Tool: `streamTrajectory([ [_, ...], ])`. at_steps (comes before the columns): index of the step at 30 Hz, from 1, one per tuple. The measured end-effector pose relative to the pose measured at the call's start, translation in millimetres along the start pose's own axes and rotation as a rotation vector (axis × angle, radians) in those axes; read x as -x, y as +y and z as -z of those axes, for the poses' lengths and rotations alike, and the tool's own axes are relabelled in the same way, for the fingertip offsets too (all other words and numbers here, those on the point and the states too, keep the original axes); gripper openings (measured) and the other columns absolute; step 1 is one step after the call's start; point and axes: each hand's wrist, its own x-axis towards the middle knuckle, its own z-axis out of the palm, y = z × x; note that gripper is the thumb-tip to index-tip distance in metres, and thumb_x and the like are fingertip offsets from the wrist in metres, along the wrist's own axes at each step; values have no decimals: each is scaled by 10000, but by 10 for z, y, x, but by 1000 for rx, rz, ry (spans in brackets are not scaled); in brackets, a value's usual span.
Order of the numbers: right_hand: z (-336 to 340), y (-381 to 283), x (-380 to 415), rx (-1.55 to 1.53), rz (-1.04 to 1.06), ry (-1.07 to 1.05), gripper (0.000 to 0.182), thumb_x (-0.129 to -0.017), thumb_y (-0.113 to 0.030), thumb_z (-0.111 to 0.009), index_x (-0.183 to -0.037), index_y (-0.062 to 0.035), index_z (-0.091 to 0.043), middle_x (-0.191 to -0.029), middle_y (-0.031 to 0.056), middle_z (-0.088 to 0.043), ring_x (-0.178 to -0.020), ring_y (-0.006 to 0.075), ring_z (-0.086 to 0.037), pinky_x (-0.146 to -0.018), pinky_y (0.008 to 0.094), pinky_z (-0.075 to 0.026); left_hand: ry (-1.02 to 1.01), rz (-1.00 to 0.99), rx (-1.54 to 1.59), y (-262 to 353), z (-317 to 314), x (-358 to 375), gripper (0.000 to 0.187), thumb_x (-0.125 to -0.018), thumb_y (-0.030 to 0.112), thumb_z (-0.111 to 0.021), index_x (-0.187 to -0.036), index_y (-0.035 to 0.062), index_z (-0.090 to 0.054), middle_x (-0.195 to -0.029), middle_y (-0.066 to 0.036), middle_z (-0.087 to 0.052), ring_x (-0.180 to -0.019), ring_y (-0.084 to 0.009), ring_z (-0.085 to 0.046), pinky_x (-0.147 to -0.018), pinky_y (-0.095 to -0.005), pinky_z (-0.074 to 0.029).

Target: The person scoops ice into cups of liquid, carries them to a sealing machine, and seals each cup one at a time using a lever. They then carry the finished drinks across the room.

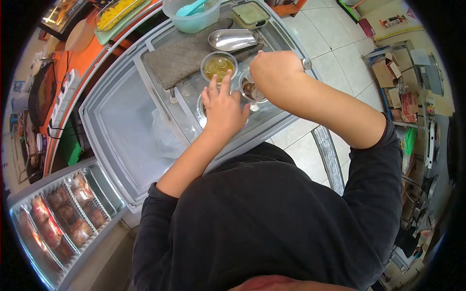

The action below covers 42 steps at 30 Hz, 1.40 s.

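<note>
My left hand (224,109) is stretched out, fingers spread, over the small clear cups on the freezer's glass lid. Its fingertips are right at the near rim of a cup of yellowish liquid (217,64). Another clear cup (200,105) is partly hidden under this hand. My right hand (276,72) is closed in a fist just above a cup with dark brown pieces (249,89); I cannot tell what its fingers hold. Behind the cups, a metal scoop (232,40) lies beside a folded grey-brown cloth (174,59).
A clear tub (191,22) with a turquoise spoon (191,8) and a lidded container (250,14) stand at the lid's far end. The freezer's left side (131,121) is uncovered. Left are an orange counter (82,51) and a case of packaged meat (65,213); shelves (412,97) stand right.
</note>
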Motion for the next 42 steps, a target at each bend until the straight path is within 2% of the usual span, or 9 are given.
streamTrajectory([
  [10,-108,-125,-41,131,33,26,196,-679,-229,-697,-813,-87,-688,-841,63,-675,-765,214,-664,-604,314,-505,-21,56,-37,15,-45,-93,236,-651,284,-707,-805,107,-686,-1349,-87,-360,-1248,-336,-277,-942,-580,-203],
  [13,-187,-127,-36,166,83,75,248,-736,-129,-611,-943,2,-577,-750,83,-662,-672,206,-664,-568,305,-500,-21,63,-26,25,-46,-104,225,-652,279,-708,-800,111,-688,-1343,-72,-371,-1247,-327,-284,-949,-576,-196],
  [16,-120,-26,-33,12,19,2,204,-675,-245,-707,-818,-104,-678,-846,49,-669,-796,194,-652,-571,322,-478,-29,57,-20,10,-46,-98,219,-649,272,-706,-798,114,-688,-1335,-69,-382,-1246,-327,-287,-950,-576,-194],
  [19,-122,-26,1,0,-40,-30,221,-673,-247,-708,-828,-94,-671,-846,53,-669,-802,183,-651,-572,320,-480,0,37,8,5,-73,-88,221,-648,282,-709,-783,110,-685,-1337,-70,-382,-1247,-326,-285,-948,-581,-192],
  [22,-336,-171,30,152,31,221,275,-676,-251,-706,-872,-66,-652,-839,72,-669,-798,191,-658,-588,304,-494,-8,21,-1,42,-73,-81,240,-645,310,-719,-764,105,-682,-1337,-81,-384,-1246,-327,-285,-944,-587,-191],
  [23,-347,-187,15,142,18,184,316,-675,-236,-704,-920,-52,-628,-836,90,-666,-801,208,-661,-594,302,-501,-11,28,-2,49,-69,-78,243,-645,314,-720,-763,105,-681,-1337,-83,-386,-1246,-327,-286,-943,-588,-192],
  [26,-366,-79,-33,-66,36,1,292,-701,-174,-668,-957,-45,-607,-832,99,-662,-804,225,-659,-594,333,-506,-6,47,3,48,-68,-68,250,-646,322,-721,-763,105,-681,-1333,-86,-393,-1244,-327,-289,-942,-589,-192],
  [35,-556,293,82,-322,-145,171,276,-800,-106,-550,-1071,-146,-589,-849,145,-649,-786,313,-629,-662,386,-500,72,52,-23,52,-1,-80,249,-650,330,-719,-759,115,-655,-1239,-66,-471,-1200,-286,-338,-918,-565,-217],
  [42,-781,658,-184,-665,-60,267,278,-829,-158,-508,-1085,-86,-587,-892,159,-639,-789,307,-618,-709,383,-486,156,103,-18,-141,284,-389,217,-685,331,-691,-766,134,-651,-1083,-37,-553,-1089,-250,-433,-892,-512,-254],
])
